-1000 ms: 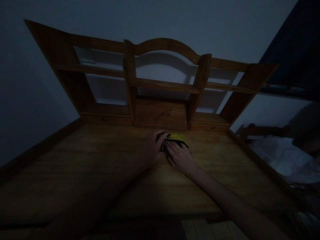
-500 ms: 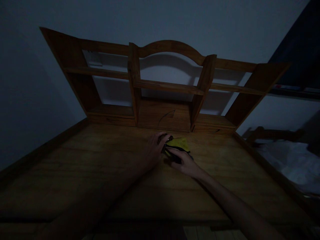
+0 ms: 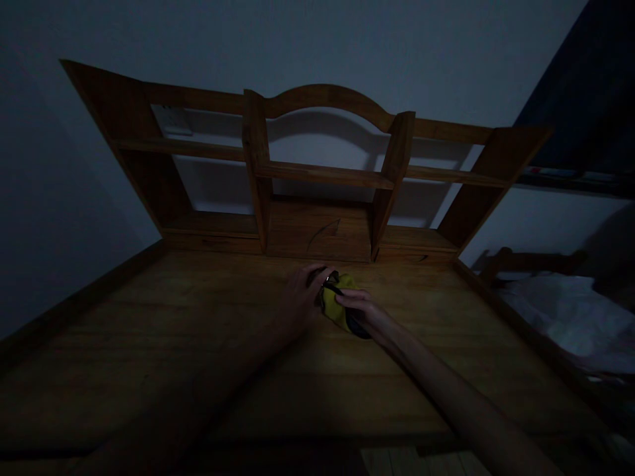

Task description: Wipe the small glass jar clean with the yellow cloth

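Big wooden desk (image 3: 198, 344) on my feed, shelf unit (image 3: 325, 173) along its back, two hands busy mid-desk!
I've got the left hand (image 3: 300, 297) curled over the far-left end, whether gripping I can't tell in this gloom; the right hand (image 3: 370, 312) pinches the dark-edged yellow cloth item (image 3: 333, 309), there between both hands, and a small dark, glinting piece (image 3: 327, 280) peeks by the left fingers.

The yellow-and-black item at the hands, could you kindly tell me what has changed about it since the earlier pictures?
The yellow-and-black item has turned: its yellow, earlier mostly beyond the right hand, now also shows on the side nearer the person. The right hand, first laid flat over it, now pinches it. The left hand stayed at its left end.
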Available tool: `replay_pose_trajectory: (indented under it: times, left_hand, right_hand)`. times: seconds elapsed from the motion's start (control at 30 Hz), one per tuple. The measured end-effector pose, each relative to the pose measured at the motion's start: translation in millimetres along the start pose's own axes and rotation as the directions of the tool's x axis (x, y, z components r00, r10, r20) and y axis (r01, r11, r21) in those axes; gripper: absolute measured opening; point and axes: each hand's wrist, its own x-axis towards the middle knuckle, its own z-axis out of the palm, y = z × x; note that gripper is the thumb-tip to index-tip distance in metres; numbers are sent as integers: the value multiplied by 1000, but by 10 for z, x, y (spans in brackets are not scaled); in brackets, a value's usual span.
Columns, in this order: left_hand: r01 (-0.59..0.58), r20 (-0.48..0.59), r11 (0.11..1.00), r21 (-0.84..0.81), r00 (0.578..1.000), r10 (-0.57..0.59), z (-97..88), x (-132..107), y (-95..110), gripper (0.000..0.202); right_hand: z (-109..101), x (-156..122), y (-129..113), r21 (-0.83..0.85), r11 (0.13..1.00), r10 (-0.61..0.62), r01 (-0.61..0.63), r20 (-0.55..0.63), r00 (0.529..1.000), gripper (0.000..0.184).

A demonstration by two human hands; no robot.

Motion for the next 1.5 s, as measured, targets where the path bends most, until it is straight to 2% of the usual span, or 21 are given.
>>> replay_pose_trajectory:
  times: [0.1,0.17,0.23,0.27,0.3,0.37,0.47,0.53,0.6,0.67,0.7,0.77,0.93,1.1,1.23,1.33,1.4,1.5]
  left_hand:
    - [33,5,999,-23,999,-33,31,-1,-30,77]
    - [54,8,998,-45,999,-54,53,-3,-48,77]
    - [72,-8,995,-62,997,-73,75,-7,-56,77]
    - [80,-17,994,-70,997,-82,84,-11,-57,76]
    - [85,-22,993,-78,996,-86,92,-16,-56,76]
    - [78,4,993,-88,997,-78,105,-25,-50,74]
    - [49,67,995,-83,997,-44,110,-33,-41,72]
    - [33,93,997,-67,995,-27,104,-31,-35,73]
    - [10,111,999,-44,994,-5,93,-29,-29,73]
    - [-24,137,1000,-16,990,26,82,-29,-23,72]
    - [-42,144,999,-2,989,41,81,-32,-22,72]
    - [-60,137,998,22,989,57,90,-39,-24,71]
    - [-43,95,999,23,995,41,139,-51,-37,66]
    - [-31,124,999,9,992,30,120,-34,-24,63]
    - [-3,138,999,-45,990,9,133,-16,-9,77]
    - [68,89,988,-138,994,-56,192,-19,-4,84]
    - [154,62,950,-271,988,-142,230,-29,-2,83]
    - [248,128,790,-561,969,-213,242,-37,-2,80]
  right_hand:
    - [-36,4,-23,-10,1000,1,-2,-35,999,32]
    - [-41,-7,-46,-81,997,-13,10,-40,999,32]
    - [-32,-22,-63,-261,962,-83,75,-20,996,29]
    - [-24,-29,-68,-390,911,-145,136,6,989,27]
    - [-16,-37,-70,-524,825,-220,210,46,975,26]
    - [-4,-51,-74,-738,584,-338,338,157,928,23]
    - [7,-81,-108,-863,267,-345,429,330,879,20]
    - [23,-112,-157,-878,110,-271,466,425,864,21]
    - [51,-149,-211,-878,-36,-219,477,473,853,23]
    - [83,-181,-249,-876,-147,-206,460,482,852,24]
    - [94,-192,-258,-875,-176,-207,450,480,852,25]
    - [102,-199,-261,-877,-166,-209,450,478,853,26]
    - [40,-155,-232,-867,-4,-189,498,490,851,34]
    - [3,-145,-244,-865,53,-199,499,481,854,35]
    - [-32,-169,-273,-889,102,-218,447,419,882,32]
    - [-73,-184,-290,-900,109,-247,423,387,888,28]
    - [-91,-189,-296,-896,89,-283,436,396,873,28]
    - [-95,-191,-300,-871,57,-318,487,447,836,29]
